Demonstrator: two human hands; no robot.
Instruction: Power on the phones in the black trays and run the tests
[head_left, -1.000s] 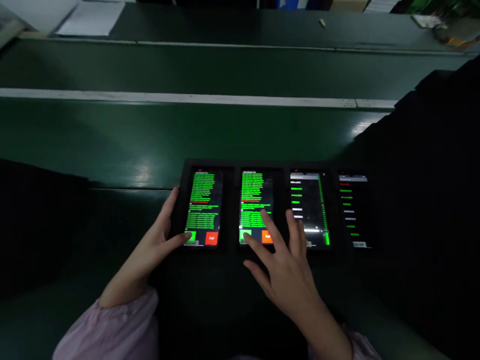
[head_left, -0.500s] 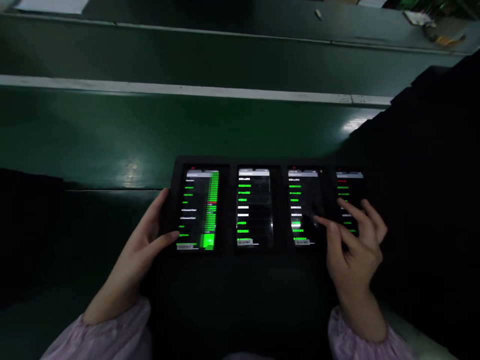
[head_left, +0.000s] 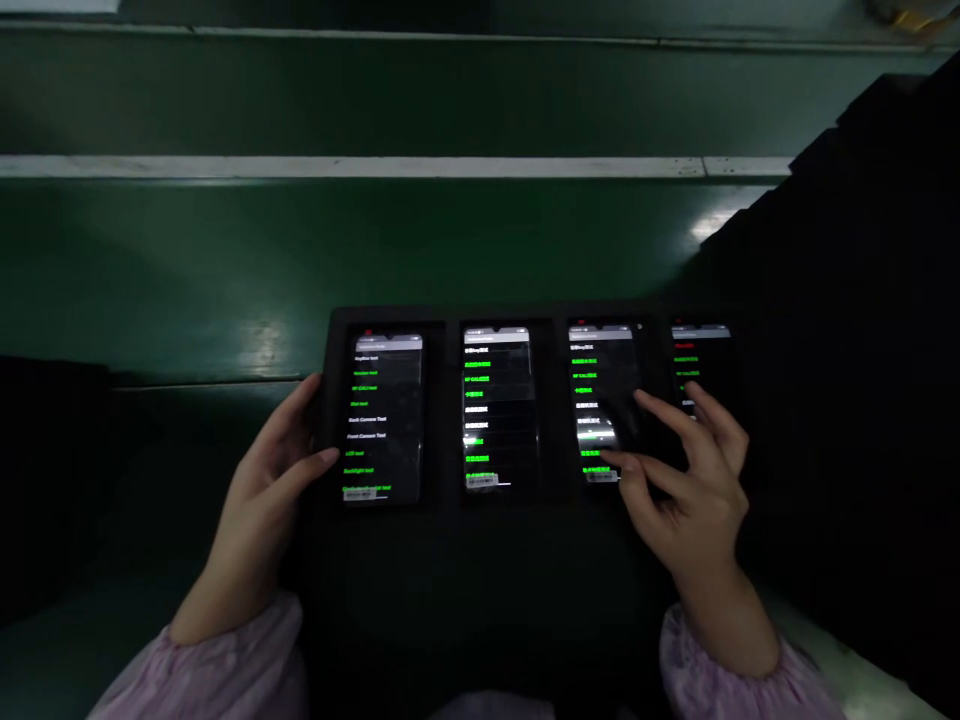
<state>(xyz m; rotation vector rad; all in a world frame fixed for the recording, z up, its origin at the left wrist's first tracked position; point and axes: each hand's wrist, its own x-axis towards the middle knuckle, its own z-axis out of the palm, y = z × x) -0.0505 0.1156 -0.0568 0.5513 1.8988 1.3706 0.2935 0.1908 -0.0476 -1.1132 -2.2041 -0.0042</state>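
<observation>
Since results, seemingly settled, have cleared from the centre-left phone (head_left: 390, 420), our left fingers (head_left: 292, 408) grip the tray (head_left: 390, 316), our right fingers (head_left: 666, 413) loose over the centre-right phone (head_left: 589, 385).

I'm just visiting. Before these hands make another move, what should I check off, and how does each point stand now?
1. Four phones in the tray, screens lit: ok.
2. Left hand at the tray's left edge: ok.
3. Leftmost phone uncovered by fingers: ok.
4. Right index fingertip pressing the third phone, or just above it: cannot tell.
5. Rightmost phone fully visible: not ok; the right hand hides its lower part.
</observation>
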